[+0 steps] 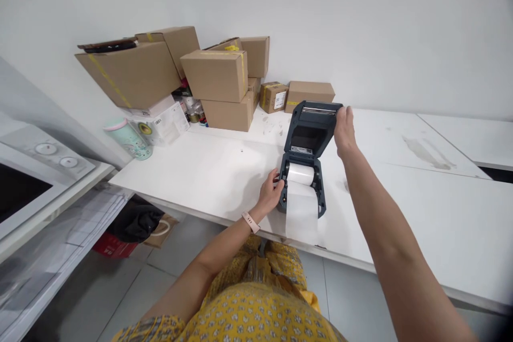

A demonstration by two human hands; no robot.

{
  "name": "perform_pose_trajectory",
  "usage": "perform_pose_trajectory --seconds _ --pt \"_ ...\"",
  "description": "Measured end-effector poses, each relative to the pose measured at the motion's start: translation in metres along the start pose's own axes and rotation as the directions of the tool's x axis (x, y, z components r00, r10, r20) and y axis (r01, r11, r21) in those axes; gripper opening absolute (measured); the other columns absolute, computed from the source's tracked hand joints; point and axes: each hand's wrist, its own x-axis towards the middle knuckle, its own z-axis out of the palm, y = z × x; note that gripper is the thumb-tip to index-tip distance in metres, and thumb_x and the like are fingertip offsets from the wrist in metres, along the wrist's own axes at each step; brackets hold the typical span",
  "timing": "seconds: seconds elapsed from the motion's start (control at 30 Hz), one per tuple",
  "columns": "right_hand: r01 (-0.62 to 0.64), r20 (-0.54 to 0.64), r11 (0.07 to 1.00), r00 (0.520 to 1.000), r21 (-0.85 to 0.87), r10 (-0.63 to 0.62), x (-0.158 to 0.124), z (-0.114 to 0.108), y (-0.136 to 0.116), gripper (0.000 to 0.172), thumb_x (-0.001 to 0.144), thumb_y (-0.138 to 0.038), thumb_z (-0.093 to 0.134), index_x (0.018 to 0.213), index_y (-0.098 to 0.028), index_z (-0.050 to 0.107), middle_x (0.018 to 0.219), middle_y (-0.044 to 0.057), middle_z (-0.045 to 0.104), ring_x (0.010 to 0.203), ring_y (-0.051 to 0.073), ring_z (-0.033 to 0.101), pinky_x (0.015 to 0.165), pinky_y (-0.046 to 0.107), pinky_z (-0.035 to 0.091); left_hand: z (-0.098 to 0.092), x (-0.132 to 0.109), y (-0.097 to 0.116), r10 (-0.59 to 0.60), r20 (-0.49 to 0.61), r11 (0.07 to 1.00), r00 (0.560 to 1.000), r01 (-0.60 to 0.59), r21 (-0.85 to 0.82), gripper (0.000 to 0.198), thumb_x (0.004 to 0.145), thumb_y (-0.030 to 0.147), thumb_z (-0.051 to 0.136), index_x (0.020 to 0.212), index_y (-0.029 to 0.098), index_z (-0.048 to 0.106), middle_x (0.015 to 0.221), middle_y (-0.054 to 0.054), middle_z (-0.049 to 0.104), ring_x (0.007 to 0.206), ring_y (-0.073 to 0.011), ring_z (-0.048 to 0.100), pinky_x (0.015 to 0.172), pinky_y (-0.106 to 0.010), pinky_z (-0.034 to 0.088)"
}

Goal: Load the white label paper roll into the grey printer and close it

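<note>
A dark grey label printer (306, 155) stands open near the front edge of a white table (401, 197). A white paper roll (300, 173) lies inside it, and a strip of white paper (301, 216) hangs out over the table edge. My right hand (344, 128) grips the top right corner of the raised printer lid (312, 123). My left hand (272, 189) is curled against the printer's left side, fingers touching its body beside the roll.
Several cardboard boxes (218, 75) are stacked against the wall at the back left. A pale green tumbler (128, 139) and a white carton (160, 123) sit beside them. A grey appliance (32, 171) stands at the left, with bags (136, 222) on the floor under the table.
</note>
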Motion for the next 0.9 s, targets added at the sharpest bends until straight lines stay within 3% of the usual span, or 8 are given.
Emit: perform_pose_trajectory --seconds 0.1,0.13,0.2,0.3,0.4,0.6,0.77,0.9 --pt "0.098 -0.198 0.988 0.973 -0.12 -0.121 -0.038 -0.008 -0.011 0.059 0.096 -0.056 0.037 0.146 -0.023 0.04 0.146 0.014 0.048 0.133 0.029 0.049 0.111 0.052 0.039 -0.007 0.011 0.013 -0.058 -0.029 0.982 0.998 0.062 0.177 0.056 0.092 0.04 0.049 0.142 0.016 0.044 0.124 -0.012 0.066 0.104 -0.0207 0.065 0.092 -0.033 0.05" --pt "0.133 -0.122 0.978 0.981 -0.16 -0.154 -0.051 -0.009 -0.013 0.053 0.096 -0.051 0.039 0.14 -0.022 0.046 0.137 0.014 0.056 0.127 0.029 0.054 0.109 0.05 0.042 -0.01 0.018 0.018 -0.084 -0.028 0.96 0.996 0.088 0.264 0.055 0.091 0.041 0.051 0.14 0.016 0.047 0.116 -0.01 0.069 0.101 -0.0212 0.066 0.091 -0.033 0.05" --pt "0.189 0.246 0.946 0.961 -0.264 -0.123 -0.07 -0.008 -0.012 0.047 0.094 -0.045 0.044 0.134 -0.021 0.053 0.125 0.013 0.065 0.118 0.028 0.061 0.103 0.046 0.047 -0.015 0.033 0.03 -0.136 0.027 0.887 0.99 0.11 0.449 0.054 0.086 0.04 0.056 0.135 0.018 0.053 0.106 -0.008 0.072 0.101 -0.0236 0.067 0.09 -0.033 0.05" --pt "0.319 0.731 0.831 0.667 -0.455 0.144 -0.08 0.003 -0.004 0.061 0.086 -0.044 0.057 0.141 -0.019 0.048 0.137 0.014 0.061 0.123 0.031 0.059 0.103 0.044 0.046 -0.021 0.055 0.045 -0.156 0.204 0.78 0.967 -0.007 0.626 0.05 0.078 0.036 0.06 0.125 0.018 0.06 0.11 -0.01 0.073 0.106 -0.0274 0.066 0.085 -0.031 0.05" --pt "0.415 0.818 0.754 0.506 -0.509 0.273 -0.077 0.019 0.001 0.077 0.075 -0.044 0.069 0.144 -0.018 0.046 0.139 0.017 0.06 0.13 0.037 0.054 0.111 0.049 0.035 -0.024 0.067 0.054 -0.187 0.316 0.724 0.93 -0.087 0.684 0.044 0.074 0.036 0.063 0.113 0.017 0.064 0.098 -0.01 0.075 0.097 -0.0277 0.07 0.076 -0.03 0.051" --pt "0.467 0.852 0.731 0.418 -0.498 0.314 -0.071 0.038 -0.002 0.099 0.062 -0.039 0.075 0.15 -0.015 0.037 0.134 0.02 0.063 0.127 0.041 0.055 0.114 0.056 0.024 -0.024 0.07 0.054 -0.246 0.45 0.805 0.858 -0.077 0.588 0.014 0.074 0.022 0.056 0.082 0.014 0.064 0.052 -0.003 0.063 0.052 -0.0185 0.064 0.052 -0.024 0.048" --pt "0.453 0.874 0.764 0.386 -0.459 0.296 -0.065 0.029 -0.006 0.103 0.059 -0.04 0.076 0.152 -0.017 0.035 0.143 0.016 0.056 0.132 0.04 0.05 0.114 0.051 0.031 -0.021 0.072 0.051 -0.269 0.464 0.816 0.844 -0.056 0.575 0.009 0.072 0.019 0.056 0.077 0.013 0.062 0.045 -0.003 0.058 0.046 -0.0194 0.061 0.048 -0.025 0.046" --pt "0.294 0.898 0.892 0.381 -0.343 0.22 -0.057 0.006 -0.014 0.101 0.055 -0.038 0.08 0.148 -0.024 0.044 0.146 0.01 0.055 0.131 0.038 0.052 0.11 0.049 0.042 -0.021 0.072 0.05 -0.266 0.455 0.823 0.85 -0.046 0.567 0.012 0.073 0.021 0.056 0.08 0.013 0.062 0.044 -0.003 0.057 0.047 -0.0207 0.061 0.049 -0.026 0.046"
